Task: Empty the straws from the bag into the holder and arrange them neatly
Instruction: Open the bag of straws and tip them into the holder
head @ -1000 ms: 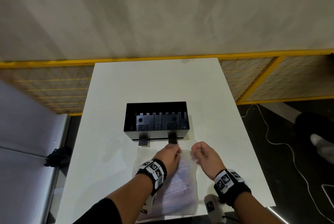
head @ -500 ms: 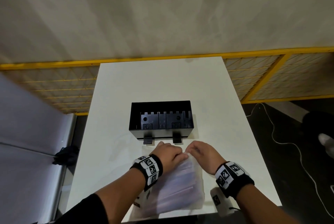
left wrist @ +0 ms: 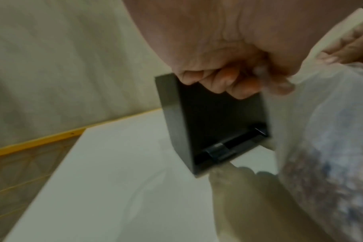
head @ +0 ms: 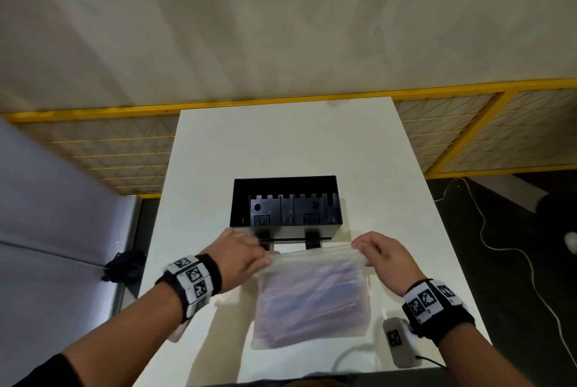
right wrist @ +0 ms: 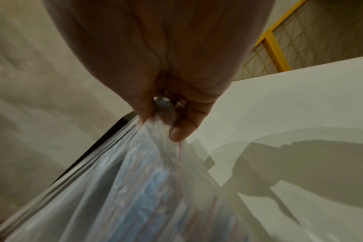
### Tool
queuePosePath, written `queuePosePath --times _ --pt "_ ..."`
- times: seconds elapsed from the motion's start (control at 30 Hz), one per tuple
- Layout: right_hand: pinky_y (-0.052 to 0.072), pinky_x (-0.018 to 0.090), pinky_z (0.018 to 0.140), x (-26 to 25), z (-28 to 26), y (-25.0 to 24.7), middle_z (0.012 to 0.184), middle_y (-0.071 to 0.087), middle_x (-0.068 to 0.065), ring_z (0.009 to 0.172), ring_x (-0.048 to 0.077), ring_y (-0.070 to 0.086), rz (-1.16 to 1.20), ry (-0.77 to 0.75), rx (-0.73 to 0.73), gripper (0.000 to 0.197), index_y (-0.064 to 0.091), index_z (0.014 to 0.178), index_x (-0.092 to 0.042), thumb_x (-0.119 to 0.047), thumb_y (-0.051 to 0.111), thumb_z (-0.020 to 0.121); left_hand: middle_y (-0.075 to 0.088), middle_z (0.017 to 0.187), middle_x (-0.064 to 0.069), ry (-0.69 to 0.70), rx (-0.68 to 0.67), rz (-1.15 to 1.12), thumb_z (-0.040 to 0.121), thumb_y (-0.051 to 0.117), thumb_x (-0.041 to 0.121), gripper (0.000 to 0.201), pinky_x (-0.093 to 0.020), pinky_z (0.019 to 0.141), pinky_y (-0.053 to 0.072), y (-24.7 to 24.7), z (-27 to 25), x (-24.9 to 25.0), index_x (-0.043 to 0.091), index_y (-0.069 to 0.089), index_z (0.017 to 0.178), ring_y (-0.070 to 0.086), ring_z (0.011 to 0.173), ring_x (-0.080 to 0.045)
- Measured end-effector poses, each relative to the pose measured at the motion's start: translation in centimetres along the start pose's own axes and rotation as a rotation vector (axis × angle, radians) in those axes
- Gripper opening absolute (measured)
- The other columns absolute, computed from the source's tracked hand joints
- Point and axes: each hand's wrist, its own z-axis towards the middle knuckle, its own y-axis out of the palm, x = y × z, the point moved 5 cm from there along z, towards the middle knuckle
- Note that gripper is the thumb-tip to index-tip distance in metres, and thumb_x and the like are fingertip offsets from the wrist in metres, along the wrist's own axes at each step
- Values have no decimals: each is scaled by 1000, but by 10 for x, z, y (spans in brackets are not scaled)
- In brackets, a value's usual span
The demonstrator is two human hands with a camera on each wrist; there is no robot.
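A translucent, frosted plastic zip bag (head: 312, 296) full of pink and blue straws (head: 307, 299) is held up by its top corners just in front of a black rectangular open-topped holder (head: 285, 204), which sits near the middle of a white rectangular table (head: 290, 143). The left hand (head: 242, 257) pinches the bag's upper left corner — in the left wrist view its fingers (left wrist: 228, 83) are curled tight, thumb and forefinger closed on the plastic edge, with the holder's dark front face directly behind them. The right hand (head: 382, 254) grips the upper right corner; the right wrist view shows its thumb and fingers (right wrist: 182, 129) squeezed together over the bunched top seam, the bag falling away below them with blue-tinted straws blurred through the film. Between the two hands the top edge of the bag is stretched taut, lying just short of the holder's near wall and its two small black front tabs (head: 312, 241). The lower part of the bag hangs toward the near edge of the table, and whether it touches the surface cannot be told. The holder's inside shows notched black dividers and holds no straws. Both wrists wear black bands with black-and-white square markers (head: 193, 280), and a small white device (head: 399, 341) with a cable lies on the table by the right wrist.
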Motion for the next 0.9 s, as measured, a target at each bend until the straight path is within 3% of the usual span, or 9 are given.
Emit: queuePosePath --times 0.1,0.27,0.37,0.43,0.5,0.57,0.67,0.77,0.9 --pt "56 21 78 -4 -3 -6 97 75 -15 91 6 69 29 -29 -12 20 74 96 -28 -18 59 103 55 87 13 -89 177 -137 99 19 65 55 -33 78 43 -24 -19 -12 32 63 91 56 84 -14" --pt "53 36 95 1 -14 -4 98 64 -2 98 20 61 152 38 -88 17 64 95 -26 -36 54 105 60 83 9 -272 348 -740 95 48 60 35 -24 71 51 -29 -35 6 28 54 81 60 80 -10" --pt "58 36 91 7 -22 -3 95 56 8 97 21 61 268 153 -113 49 51 94 -18 -67 54 92 66 83 7 -300 342 -937 94 54 63 39 -20 68 53 -18 -42 26 27 54 81 64 77 -12" --pt "61 36 88 8 -25 -1 104 58 16 104 22 67 302 185 -97 60 49 95 -14 -73 57 87 63 79 8 -301 318 -891 92 47 73 49 -25 68 52 -11 -45 37 26 54 79 61 74 -11" --pt "62 41 90 6 -27 4 106 59 19 104 26 66 318 180 -76 58 44 92 -11 -65 65 87 60 77 9 -314 291 -841 90 43 79 54 -30 68 52 -3 -47 44 28 55 80 59 72 -11" --pt "57 48 87 2 -26 8 89 58 10 85 24 60 250 104 -50 43 36 85 -16 -42 69 95 63 81 12 -306 247 -848 85 51 81 48 -34 73 54 7 -48 51 33 54 86 61 76 -8" --pt "41 40 68 2 -21 10 69 51 -8 67 13 42 91 27 -25 39 30 77 -22 -18 61 100 62 104 24 -347 162 -951 60 73 85 73 -25 87 54 25 -44 58 53 41 118 63 97 0" --pt "41 38 68 2 -21 11 80 69 4 74 20 51 96 59 -52 38 31 75 -23 1 53 95 43 125 31 -378 103 -796 39 69 97 134 -24 105 44 38 -34 60 51 10 150 46 119 6" --pt "47 28 70 -10 -26 22 95 78 6 94 24 72 142 89 -179 34 33 79 -19 2 49 100 17 161 11 -376 -49 -599 35 61 103 151 -34 123 21 60 -11 64 37 3 158 21 147 -14"
